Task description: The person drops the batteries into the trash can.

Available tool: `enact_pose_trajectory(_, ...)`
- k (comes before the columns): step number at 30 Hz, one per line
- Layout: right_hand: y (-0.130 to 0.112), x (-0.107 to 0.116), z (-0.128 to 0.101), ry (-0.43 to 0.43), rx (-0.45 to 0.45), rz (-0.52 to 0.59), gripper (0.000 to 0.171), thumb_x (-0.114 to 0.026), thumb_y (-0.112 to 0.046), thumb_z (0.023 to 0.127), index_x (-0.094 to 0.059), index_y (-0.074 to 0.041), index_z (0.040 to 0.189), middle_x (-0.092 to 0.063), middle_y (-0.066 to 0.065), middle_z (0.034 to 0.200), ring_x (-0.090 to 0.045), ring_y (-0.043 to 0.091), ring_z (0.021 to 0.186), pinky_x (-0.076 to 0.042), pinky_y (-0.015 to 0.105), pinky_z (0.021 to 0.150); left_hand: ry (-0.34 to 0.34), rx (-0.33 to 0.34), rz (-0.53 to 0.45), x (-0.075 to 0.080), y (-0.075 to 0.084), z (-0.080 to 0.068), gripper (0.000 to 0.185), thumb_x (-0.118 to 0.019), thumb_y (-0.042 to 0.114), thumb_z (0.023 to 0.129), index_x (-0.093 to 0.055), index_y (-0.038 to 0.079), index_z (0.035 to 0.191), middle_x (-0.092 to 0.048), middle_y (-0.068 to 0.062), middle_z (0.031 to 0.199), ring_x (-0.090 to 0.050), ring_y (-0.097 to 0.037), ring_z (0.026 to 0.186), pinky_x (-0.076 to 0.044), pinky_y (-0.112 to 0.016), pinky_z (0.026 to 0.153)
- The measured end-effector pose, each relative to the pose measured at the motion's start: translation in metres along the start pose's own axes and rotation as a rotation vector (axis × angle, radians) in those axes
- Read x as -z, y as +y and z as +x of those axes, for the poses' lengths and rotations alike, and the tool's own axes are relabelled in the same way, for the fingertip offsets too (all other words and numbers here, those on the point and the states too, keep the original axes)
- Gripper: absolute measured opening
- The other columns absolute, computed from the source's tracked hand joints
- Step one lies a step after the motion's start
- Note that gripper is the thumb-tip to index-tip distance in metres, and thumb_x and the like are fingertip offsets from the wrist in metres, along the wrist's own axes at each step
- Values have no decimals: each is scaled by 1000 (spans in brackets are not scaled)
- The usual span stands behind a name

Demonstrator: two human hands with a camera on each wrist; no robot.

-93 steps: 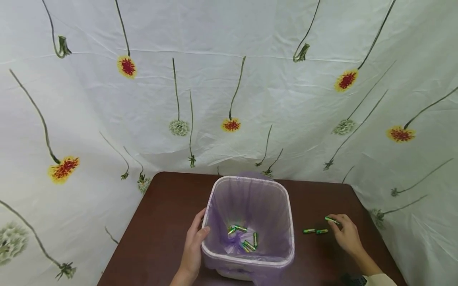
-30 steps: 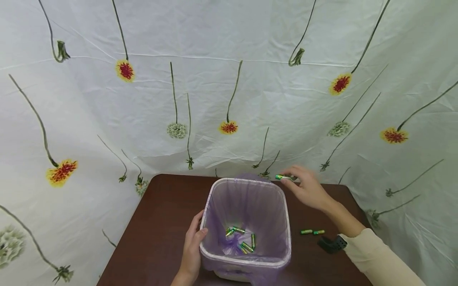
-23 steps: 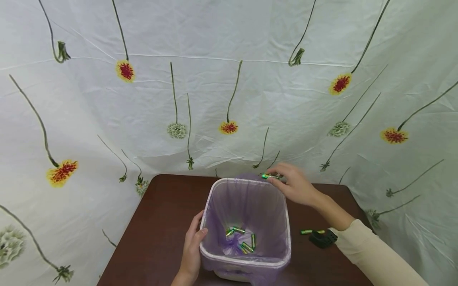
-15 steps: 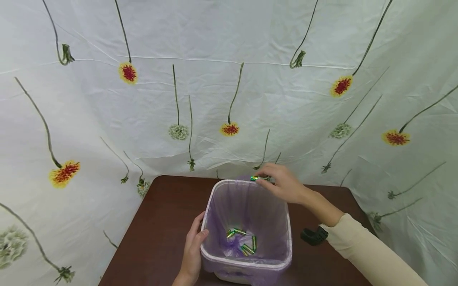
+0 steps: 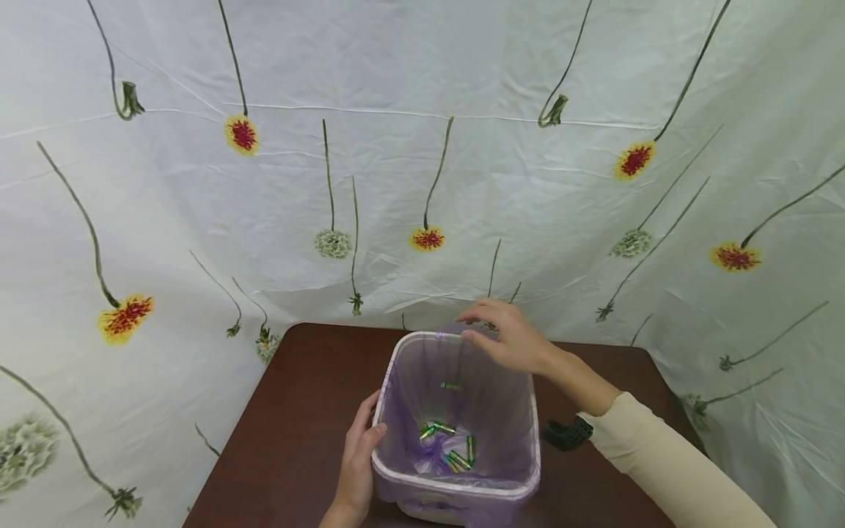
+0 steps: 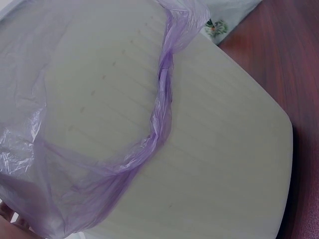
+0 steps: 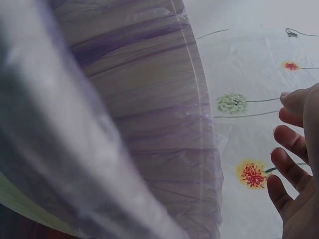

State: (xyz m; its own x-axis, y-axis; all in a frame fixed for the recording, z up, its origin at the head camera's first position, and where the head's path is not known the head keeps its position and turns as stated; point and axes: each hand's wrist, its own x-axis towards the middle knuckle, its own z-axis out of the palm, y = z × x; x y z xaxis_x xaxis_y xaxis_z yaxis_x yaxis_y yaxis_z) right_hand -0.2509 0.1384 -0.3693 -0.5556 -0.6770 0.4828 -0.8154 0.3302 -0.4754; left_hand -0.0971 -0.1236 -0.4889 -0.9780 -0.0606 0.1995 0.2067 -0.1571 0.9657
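Observation:
A white bin [image 5: 528,411] lined with a purple bag [image 6: 164,99] stands on the dark brown table [image 5: 297,411]. My left hand [image 5: 361,449] grips its near left rim, thumb hooked over the edge. My right hand [image 5: 485,331] hovers above the far rim with fingers spread and nothing in it; its fingers [image 7: 291,144] show in the right wrist view beside the liner [image 7: 149,124]. A green battery [image 5: 451,385] is in mid-air inside the bin. Several green batteries [image 5: 449,444] lie at the bottom.
A floral white cloth [image 5: 422,183] hangs behind and around the table. A black wrist-worn device [image 5: 564,434] sits under my right forearm, whose cream sleeve [image 5: 667,462] crosses the table's right side.
My right hand carried a battery from the table's right side to over the bin's far rim, then opened; the battery now falls inside. The left hand stayed on the rim.

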Motion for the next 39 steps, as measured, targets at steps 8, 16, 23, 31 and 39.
enact_pose_trajectory(8,6,8,-13,15,-8,32,23,-67,-4,99,-71,0,121,-68,12,113,-65,27,103,-54,50,85,-1,-2,0,-1,0,0,51,-40,8,100,-45,1,150,-51,-21,139,-57,-33,118,-50,-32,96)
enact_pose_trajectory(16,11,16,-25,4,-86,38,23,-69,-7,99,-71,-7,122,-67,5,119,-66,22,107,-54,48,90,-7,-3,16,-1,-1,0,50,-39,10,102,-44,3,151,-52,-20,140,-57,-33,119,-49,-32,96)
enact_pose_trajectory(23,14,21,-38,-2,-140,30,22,-69,-9,100,-72,-6,121,-68,10,115,-65,27,106,-55,49,86,7,10,-10,-2,-2,0,51,-40,8,101,-44,1,151,-51,-19,144,-58,-33,119,-51,-34,95)
enact_pose_trajectory(31,20,29,-53,14,-179,-19,20,-68,-8,100,-72,-7,119,-68,3,114,-63,21,102,-55,48,83,6,12,-8,-1,-3,0,50,-40,8,101,-44,1,150,-51,-20,143,-58,-34,118,-51,-35,94)
enact_pose_trajectory(39,26,38,-73,25,-264,-43,22,-68,-12,101,-72,-12,122,-68,8,117,-62,19,101,-54,47,80,-2,17,-16,-1,-2,1,51,-39,9,101,-44,2,151,-50,-20,143,-59,-35,117,-52,-37,93)
